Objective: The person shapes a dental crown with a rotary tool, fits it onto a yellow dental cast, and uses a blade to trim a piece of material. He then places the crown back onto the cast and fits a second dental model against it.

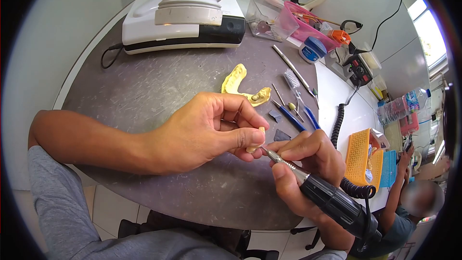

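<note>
My left hand is closed, pinching a small cream-coloured dental piece between thumb and fingers. Much of that piece is hidden behind the fingertips. In my right hand is a black and silver rotary handpiece, gripped like a pen. Its thin tip points left and meets the lower edge of the dental piece. Just beyond my left fingers, a yellow horseshoe-shaped dental model lies on the grey bench top. Dark flat scraps are close to my right fingertips.
A white machine with a ribbed hose stands at the back. A toothbrush, a metal tool and a blue-lidded jar lie right of the model. Coiled cord runs past an orange basket. Another person sits far right.
</note>
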`<state>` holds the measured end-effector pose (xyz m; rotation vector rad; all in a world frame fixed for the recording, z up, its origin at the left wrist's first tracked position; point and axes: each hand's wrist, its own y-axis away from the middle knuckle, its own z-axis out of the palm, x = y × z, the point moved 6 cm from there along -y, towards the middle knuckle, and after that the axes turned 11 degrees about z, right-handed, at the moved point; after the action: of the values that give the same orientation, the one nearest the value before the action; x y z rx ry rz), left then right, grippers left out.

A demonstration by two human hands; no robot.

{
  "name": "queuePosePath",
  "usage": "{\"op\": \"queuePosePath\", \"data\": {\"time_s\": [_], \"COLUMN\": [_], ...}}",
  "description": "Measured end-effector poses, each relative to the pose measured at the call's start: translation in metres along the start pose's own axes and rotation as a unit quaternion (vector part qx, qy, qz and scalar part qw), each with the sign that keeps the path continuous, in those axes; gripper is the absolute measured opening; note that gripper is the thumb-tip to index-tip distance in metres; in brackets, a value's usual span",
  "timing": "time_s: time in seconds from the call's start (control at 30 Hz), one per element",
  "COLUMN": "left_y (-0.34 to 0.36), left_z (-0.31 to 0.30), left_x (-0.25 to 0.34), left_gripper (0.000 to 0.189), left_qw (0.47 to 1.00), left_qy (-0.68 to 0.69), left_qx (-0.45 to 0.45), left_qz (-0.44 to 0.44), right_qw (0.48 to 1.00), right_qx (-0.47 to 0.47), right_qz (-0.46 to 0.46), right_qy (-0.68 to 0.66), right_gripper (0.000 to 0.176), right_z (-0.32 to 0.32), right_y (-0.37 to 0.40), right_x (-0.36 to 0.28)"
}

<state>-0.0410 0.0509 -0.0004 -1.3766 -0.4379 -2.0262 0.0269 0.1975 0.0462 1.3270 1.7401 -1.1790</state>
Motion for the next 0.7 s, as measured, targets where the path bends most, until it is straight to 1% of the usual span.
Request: {"op": "queuePosePath", "data": {"time_s": [0.13,0.23,0.3,0.4,0.5,0.63,0.7], "left_y": [-0.0001,-0.0002,0.0001,-0.0001,-0.0001,-0.0006,-0.0005], "left_z": [0.0000,0.0005,0.0005,0.0005,0.0007,0.0008,0.0004], "left_x": [-0.0011,-0.0017,-0.0012,-0.0004,-0.0007,-0.0006,0.0003], "left_gripper": [0.021,0.021,0.021,0.022,0.023,0.022,0.022], "left_qw": [1.000,1.000,1.000,1.000,1.000,1.000,1.000], "left_qy": [-0.006,-0.009,-0.006,-0.008,-0.012,-0.012,-0.014], "left_qx": [0.003,0.003,0.004,0.004,-0.001,-0.001,0.003], "left_qz": [-0.004,-0.007,-0.005,-0.005,-0.004,-0.005,-0.005], "right_qw": [1.000,0.999,1.000,0.999,1.000,1.000,0.998], "right_qx": [-0.004,-0.023,-0.002,-0.014,0.001,-0.007,0.011], "right_qz": [0.000,-0.024,0.008,-0.008,0.002,0.002,0.048], "right_qy": [0.011,0.035,0.013,0.034,0.028,0.025,-0.040], "right_gripper": [0.021,0.022,0.022,0.021,0.021,0.021,0.020], "right_z": [0.0016,0.0023,0.0009,0.0013,0.0015,-0.0004,-0.0035], "right_y": [-0.0015,-0.0011,-0.0009,-0.0017,-0.0011,-0.0009,-0.0009], "right_x": [0.0029,0.0000,0.0032,0.0009,0.0021,-0.0020,0.0001]}}
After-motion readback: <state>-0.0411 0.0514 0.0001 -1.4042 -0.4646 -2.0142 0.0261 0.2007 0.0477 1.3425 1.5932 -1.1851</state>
